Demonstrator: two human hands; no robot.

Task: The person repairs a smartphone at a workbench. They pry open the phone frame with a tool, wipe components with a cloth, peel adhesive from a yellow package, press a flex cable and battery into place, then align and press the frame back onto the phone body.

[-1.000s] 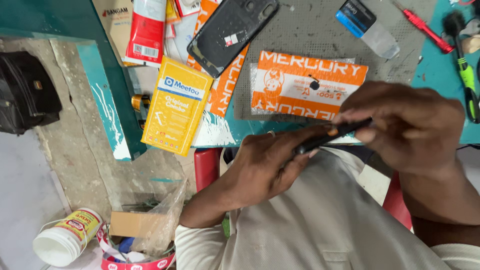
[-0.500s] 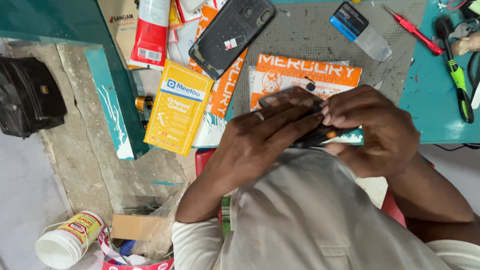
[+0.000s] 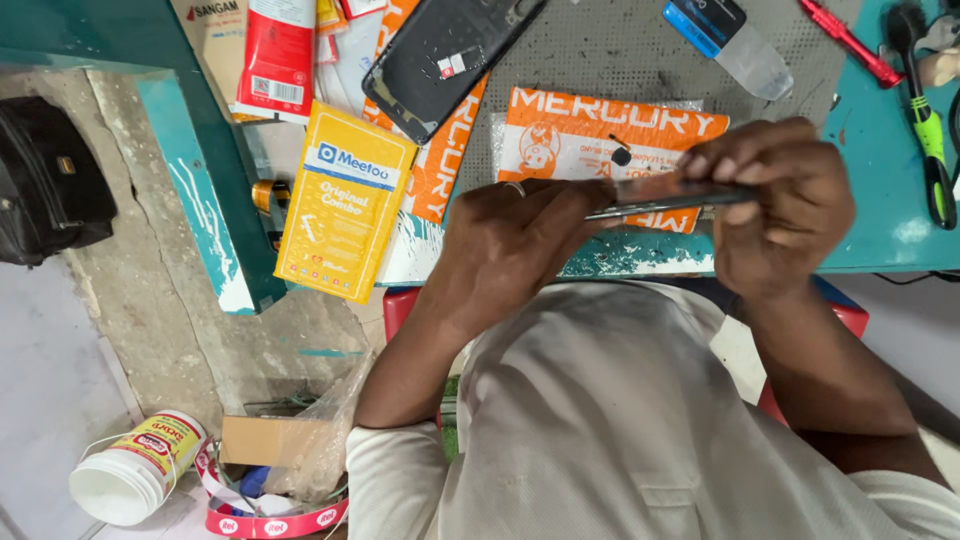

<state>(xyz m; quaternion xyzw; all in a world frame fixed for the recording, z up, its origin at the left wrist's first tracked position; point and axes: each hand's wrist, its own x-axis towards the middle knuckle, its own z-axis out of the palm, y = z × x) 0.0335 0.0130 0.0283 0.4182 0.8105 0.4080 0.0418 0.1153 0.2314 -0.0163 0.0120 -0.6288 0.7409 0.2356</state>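
Both my hands hold a thin dark flat panel (image 3: 668,197) edge-on, just above the front edge of the teal bench (image 3: 880,150). My left hand (image 3: 510,245), with a ring on one finger, grips the panel's left end. My right hand (image 3: 780,200) pinches its right end with the fingers curled over the top. Under the hands lies an orange and white packet (image 3: 560,135) with a small black part (image 3: 621,156) on it. A black phone shell (image 3: 445,55) lies face up further back on the grey perforated mat (image 3: 620,50).
A yellow packet (image 3: 342,205) hangs over the bench edge. A clear bottle with a blue label (image 3: 725,40), a red screwdriver (image 3: 850,42) and a green-handled brush (image 3: 925,110) lie at the back right. On the floor sit a black bag (image 3: 50,190), a white tub (image 3: 135,470) and a cardboard box (image 3: 265,440).
My hands have drawn apart along the panel: the right hand slid to its right end and the left hand stayed at its left end. The view shifted slightly.
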